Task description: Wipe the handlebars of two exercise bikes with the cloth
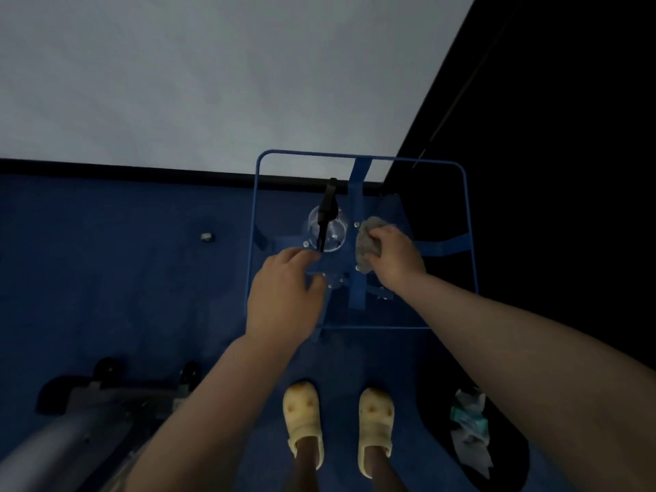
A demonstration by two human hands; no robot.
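Note:
My right hand is closed around a crumpled grey cloth, held over a small glass-topped table with a blue frame. A clear spray bottle with a black trigger head stands on the table just left of the cloth. My left hand hovers palm down over the near left part of the table, fingers reaching toward the bottle and just short of it. Part of an exercise bike, with a grey frame and dark base, shows at the lower left; its handlebars are out of view.
White wall ahead, dark panel to the right. Blue carpet underfoot, with my two feet in pale yellow clogs. A black bin with crumpled paper stands at the lower right. A small grey object lies on the floor to the left.

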